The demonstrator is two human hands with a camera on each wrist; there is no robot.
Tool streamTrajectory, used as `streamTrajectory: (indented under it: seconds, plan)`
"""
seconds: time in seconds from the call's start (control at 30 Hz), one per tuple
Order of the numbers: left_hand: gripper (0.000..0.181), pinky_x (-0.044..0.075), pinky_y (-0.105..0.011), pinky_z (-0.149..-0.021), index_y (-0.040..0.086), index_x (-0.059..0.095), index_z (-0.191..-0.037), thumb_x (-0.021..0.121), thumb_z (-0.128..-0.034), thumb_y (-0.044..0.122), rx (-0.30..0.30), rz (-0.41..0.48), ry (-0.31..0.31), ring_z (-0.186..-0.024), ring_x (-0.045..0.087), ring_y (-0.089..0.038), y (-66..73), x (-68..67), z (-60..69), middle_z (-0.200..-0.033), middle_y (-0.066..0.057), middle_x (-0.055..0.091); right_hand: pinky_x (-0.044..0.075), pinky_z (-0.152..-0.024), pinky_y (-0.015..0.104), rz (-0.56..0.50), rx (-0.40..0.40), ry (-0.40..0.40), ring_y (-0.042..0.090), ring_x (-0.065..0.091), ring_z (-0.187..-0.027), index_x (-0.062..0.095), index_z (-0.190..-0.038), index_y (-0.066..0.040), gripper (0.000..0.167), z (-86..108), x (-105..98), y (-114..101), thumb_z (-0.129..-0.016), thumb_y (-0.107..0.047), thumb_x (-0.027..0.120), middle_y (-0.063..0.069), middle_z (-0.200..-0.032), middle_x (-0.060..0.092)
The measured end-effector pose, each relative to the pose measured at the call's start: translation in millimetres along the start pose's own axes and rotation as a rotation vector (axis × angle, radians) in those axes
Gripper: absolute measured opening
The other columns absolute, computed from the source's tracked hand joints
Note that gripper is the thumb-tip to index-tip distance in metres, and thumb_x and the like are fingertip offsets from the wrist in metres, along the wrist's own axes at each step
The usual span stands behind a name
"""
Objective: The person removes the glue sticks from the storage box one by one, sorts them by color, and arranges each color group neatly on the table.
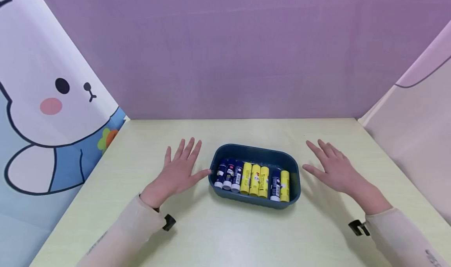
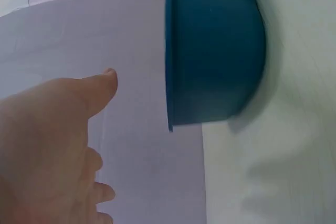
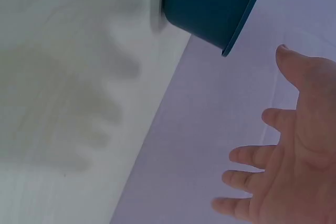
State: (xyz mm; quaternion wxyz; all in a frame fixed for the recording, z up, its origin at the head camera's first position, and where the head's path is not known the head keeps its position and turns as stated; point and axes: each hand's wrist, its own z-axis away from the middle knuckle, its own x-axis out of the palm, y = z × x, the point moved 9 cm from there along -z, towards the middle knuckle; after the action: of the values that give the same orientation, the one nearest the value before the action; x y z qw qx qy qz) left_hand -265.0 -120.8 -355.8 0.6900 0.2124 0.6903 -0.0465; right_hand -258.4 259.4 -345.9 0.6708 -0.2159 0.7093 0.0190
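A dark blue-green plastic bin (image 1: 253, 203) stands on the table between my two hands. In it several glue sticks lie side by side, some with dark blue labels and white ends (image 1: 237, 177), others yellow (image 1: 263, 182). To the bin's left, my left hand (image 1: 176, 175) hovers with fingers spread; its thumb overlaps the rim in the head view, but the left wrist view shows a gap between the thumb (image 2: 100, 90) and the bin wall (image 2: 215, 51). My right hand (image 1: 332, 167) hovers off the bin's right end, fingers straight and holding nothing. Both wrist views hide the glue sticks.
The pale wooden table (image 1: 232, 239) carries the bin near its middle. A purple backdrop (image 1: 239, 55) rises behind the far edge. Printed cloth with a cartoon animal (image 1: 35, 75) hangs at the left, a pale sheet (image 1: 415, 114) at the right. Each sleeve has a black clip (image 1: 169, 222).
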Motion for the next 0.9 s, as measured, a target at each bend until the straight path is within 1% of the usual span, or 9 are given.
streamTrajectory:
  seconds: [0.1,0.3,0.43,0.53,0.67,0.77,0.83,0.9]
  plan:
    - [0.090,-0.003,-0.068,-0.115,0.009,0.011,-0.160,0.049,-0.0973,0.060,0.046,0.054,0.010,-0.151,-0.001,-0.037,11.2,-4.8,-1.7,-0.165,-0.017,0.008,0.024,-0.099,0.079,-0.073,-0.008,-0.005,0.062,0.023,-0.134,0.021,-0.158,-0.006,0.077,2.4,-1,-3,-0.100,-0.043,0.056,0.036,-0.154,0.021]
    - [0.088,0.009,-0.066,-0.116,0.006,0.013,-0.159,0.054,-0.0982,0.054,0.169,0.177,0.024,-0.150,0.008,-0.036,36.2,-13.2,-7.0,-0.164,-0.016,0.015,0.029,-0.103,0.074,-0.256,-0.002,-0.044,0.057,0.028,-0.134,0.016,-0.158,-0.001,0.080,9.5,5,-8,-0.101,-0.039,0.058,0.035,-0.152,0.026]
    - [0.087,0.019,-0.061,-0.117,0.007,0.013,-0.160,0.057,-0.0979,0.051,0.214,0.275,0.010,-0.149,0.015,-0.036,51.3,-16.7,-12.4,-0.163,-0.015,0.018,0.040,-0.098,0.068,-0.329,0.003,-0.041,0.054,0.042,-0.128,0.017,-0.156,0.003,0.077,12.4,8,-10,-0.102,-0.033,0.058,0.035,-0.146,0.035]
    - [0.088,0.026,-0.058,-0.116,0.010,0.014,-0.160,0.058,-0.0972,0.052,0.223,0.337,-0.011,-0.147,0.023,-0.035,61.5,-16.6,-18.0,-0.162,-0.014,0.022,0.048,-0.093,0.063,-0.381,0.012,-0.029,0.051,0.051,-0.121,0.019,-0.154,0.006,0.072,15.5,11,-12,-0.102,-0.027,0.058,0.034,-0.137,0.046]
    - [0.086,0.031,-0.054,-0.115,0.011,0.014,-0.160,0.060,-0.0972,0.049,0.237,0.421,-0.045,-0.144,0.031,-0.032,75.3,-12.4,-27.6,-0.160,-0.014,0.026,0.053,-0.091,0.055,-0.439,0.028,-0.036,0.043,0.057,-0.115,0.023,-0.153,0.007,0.068,22.6,18,-14,-0.103,-0.024,0.057,0.029,-0.129,0.054]
    - [0.085,0.033,-0.051,-0.114,0.010,0.016,-0.160,0.062,-0.0973,0.043,0.245,0.486,-0.069,-0.142,0.035,-0.029,84.9,-7.6,-35.8,-0.158,-0.013,0.030,0.056,-0.087,0.044,-0.497,0.043,-0.056,0.038,0.059,-0.112,0.024,-0.152,0.007,0.066,28.4,25,-16,-0.103,-0.021,0.057,0.025,-0.126,0.056]
    - [0.083,0.038,-0.049,-0.112,0.009,0.018,-0.159,0.064,-0.0975,0.038,0.253,0.536,-0.083,-0.140,0.039,-0.028,90.9,-4.6,-41.4,-0.156,-0.014,0.034,0.057,-0.083,0.035,-0.546,0.052,-0.069,0.034,0.060,-0.110,0.024,-0.151,0.008,0.065,31.8,29,-17,-0.102,-0.020,0.057,0.022,-0.123,0.057]
    - [0.080,0.042,-0.047,-0.109,0.008,0.020,-0.159,0.065,-0.0975,0.033,0.260,0.589,-0.098,-0.136,0.043,-0.027,96.9,-1.3,-46.9,-0.153,-0.015,0.038,0.057,-0.078,0.029,-0.609,0.056,-0.074,0.026,0.061,-0.107,0.024,-0.151,0.008,0.065,34.9,32,-19,-0.102,-0.017,0.058,0.020,-0.121,0.058]
